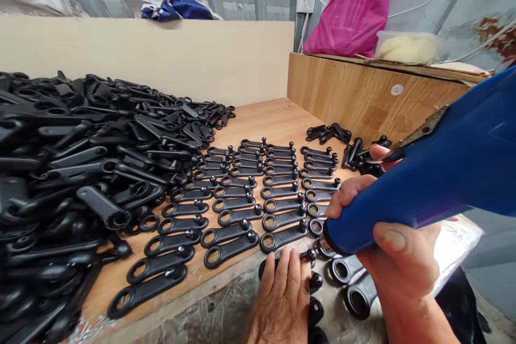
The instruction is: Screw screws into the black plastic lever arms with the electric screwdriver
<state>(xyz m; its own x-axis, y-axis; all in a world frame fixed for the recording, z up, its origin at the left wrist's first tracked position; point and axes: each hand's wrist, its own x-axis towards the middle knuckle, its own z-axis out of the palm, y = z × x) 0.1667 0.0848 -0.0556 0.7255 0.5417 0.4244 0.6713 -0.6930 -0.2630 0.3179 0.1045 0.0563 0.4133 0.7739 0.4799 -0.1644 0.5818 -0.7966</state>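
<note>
My right hand (403,258) is wrapped round the thick barrel of a blue tool (403,199), whose exact kind I cannot tell. Its dark round end is over the ring ends of black crank handles (346,269). A rusty metal piece (423,129) runs along its upper side. My left hand (282,295) lies flat, fingers stretched out side by side, over more crank handles near the table's front edge; their knobs (316,282) show at its right. Beyond both hands, several columns of crank handles (236,247) lie with rings left and knobs right.
A large heap of black crank handles (88,156) fills the left, with small piles (328,131) at the back right. Board walls (201,59) and a wooden box side (342,88) bound the table. A pink bag (350,11) and plastic tub (407,47) stand above.
</note>
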